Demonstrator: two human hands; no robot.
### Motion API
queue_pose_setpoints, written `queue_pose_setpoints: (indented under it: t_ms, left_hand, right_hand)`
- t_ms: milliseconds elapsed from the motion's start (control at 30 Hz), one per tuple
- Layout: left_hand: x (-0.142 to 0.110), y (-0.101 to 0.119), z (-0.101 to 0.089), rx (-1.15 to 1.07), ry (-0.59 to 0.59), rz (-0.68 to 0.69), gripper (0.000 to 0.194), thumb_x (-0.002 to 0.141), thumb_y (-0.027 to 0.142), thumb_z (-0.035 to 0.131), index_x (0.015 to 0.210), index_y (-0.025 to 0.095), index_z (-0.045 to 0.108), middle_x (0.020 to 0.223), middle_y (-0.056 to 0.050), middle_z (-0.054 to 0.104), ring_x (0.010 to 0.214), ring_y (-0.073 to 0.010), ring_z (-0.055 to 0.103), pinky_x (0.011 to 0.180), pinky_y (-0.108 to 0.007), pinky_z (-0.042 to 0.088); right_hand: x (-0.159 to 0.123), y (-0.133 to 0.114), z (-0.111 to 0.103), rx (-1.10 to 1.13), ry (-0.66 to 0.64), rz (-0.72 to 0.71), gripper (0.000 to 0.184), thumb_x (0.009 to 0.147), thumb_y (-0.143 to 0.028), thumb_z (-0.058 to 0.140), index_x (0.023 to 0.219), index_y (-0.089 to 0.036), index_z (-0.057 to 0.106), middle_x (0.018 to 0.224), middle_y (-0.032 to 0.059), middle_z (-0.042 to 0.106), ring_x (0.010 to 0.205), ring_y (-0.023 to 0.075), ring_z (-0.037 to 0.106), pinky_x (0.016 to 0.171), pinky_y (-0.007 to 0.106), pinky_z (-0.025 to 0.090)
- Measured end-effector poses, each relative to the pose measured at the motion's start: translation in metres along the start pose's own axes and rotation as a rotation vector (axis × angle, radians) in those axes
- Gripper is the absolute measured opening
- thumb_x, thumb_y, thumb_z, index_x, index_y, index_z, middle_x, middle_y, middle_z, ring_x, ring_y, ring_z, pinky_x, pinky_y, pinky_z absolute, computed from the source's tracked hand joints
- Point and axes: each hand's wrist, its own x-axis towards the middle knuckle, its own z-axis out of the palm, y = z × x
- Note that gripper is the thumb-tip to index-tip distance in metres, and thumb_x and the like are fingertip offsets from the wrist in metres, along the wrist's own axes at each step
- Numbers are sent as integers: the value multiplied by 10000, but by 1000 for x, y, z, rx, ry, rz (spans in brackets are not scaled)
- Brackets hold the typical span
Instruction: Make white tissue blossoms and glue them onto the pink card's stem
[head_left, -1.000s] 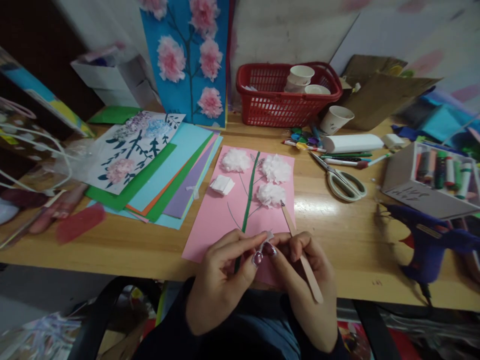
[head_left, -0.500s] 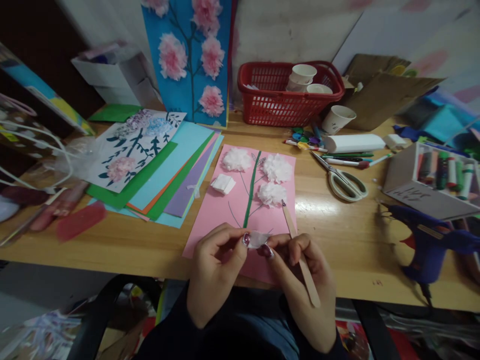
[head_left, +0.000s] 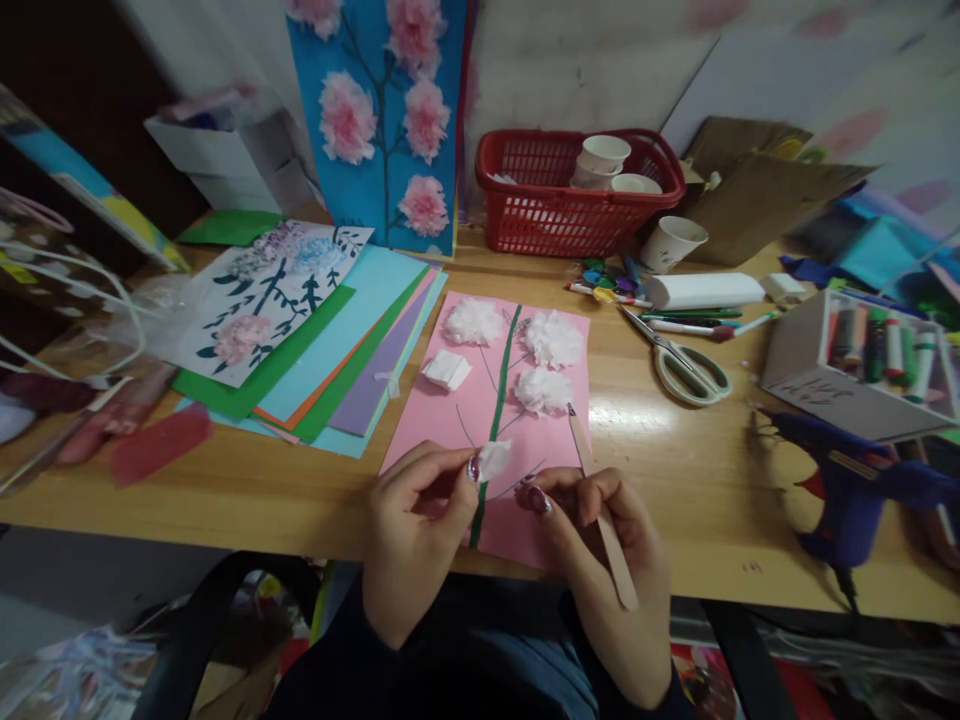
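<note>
Between thumb and forefinger, my left hand (head_left: 420,530) pinches a small piece of white tissue paper (head_left: 495,460) above the lower part of a pink sheet (head_left: 420,430). My right hand (head_left: 611,570) is closed around a wooden craft stick (head_left: 604,530) with a dark tip, its thumb and forefinger close together and apart from the tissue. On the pink sheet a green stem (head_left: 501,400) runs lengthwise, with thin drawn branches. Several white tissue flowers (head_left: 553,339) sit at its upper part. A folded stack of white tissue (head_left: 448,370) lies at the sheet's left edge.
Left lie coloured sheets (head_left: 382,370) and a flower picture (head_left: 262,310). A blue flower picture (head_left: 352,200) stands behind. Back right are a red basket (head_left: 570,215) with cups and a paper cup (head_left: 673,243). Scissors (head_left: 686,370), a marker box (head_left: 847,355) and a blue glue gun (head_left: 847,480) lie right.
The tissue piece, earlier held between both hands, is now in my left hand alone. My left hand has moved left, away from the right. The craft stick stays in my right hand.
</note>
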Motion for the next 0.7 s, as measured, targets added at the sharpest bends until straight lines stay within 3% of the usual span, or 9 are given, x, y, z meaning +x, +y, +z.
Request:
queue_pose_setpoints:
  t_ms: [167,333,500,700]
  left_hand:
    - [-7,4,4,79,7,185,208,804,78,595,852,198,759,826,-28,693,799,-148,667,711,-219,551]
    - [-12,3,12,-130,-69,-11,234,807,112,623,1008,199,704,1004,-48,743,917,-181,711,836,-278,581]
    - [-8,2,13,-78,-42,-39,85,845,187,633,827,178,716,819,-29,748,752,-145,710,688,-202,577]
    - [-7,-6,8,-51,39,-117,112,864,260,629,895,188,709,825,-24,755,742,-151,718,660,-202,573]
  right_hand:
    - [-1,5,4,-52,8,-12,276,833,-189,684,751,-236,425,925,-23,704,883,113,674,781,212,530]
    - [-2,10,4,-111,25,-40,263,865,-221,660,746,-233,426,915,-13,695,814,107,654,726,211,519]
    - [-5,12,2,-184,21,-82,256,871,-212,652,741,-231,433,916,-9,693,838,114,662,752,224,511]
    - [-3,12,3,-172,62,-68,271,860,-232,661,722,-229,427,868,-12,696,812,104,658,724,203,515]
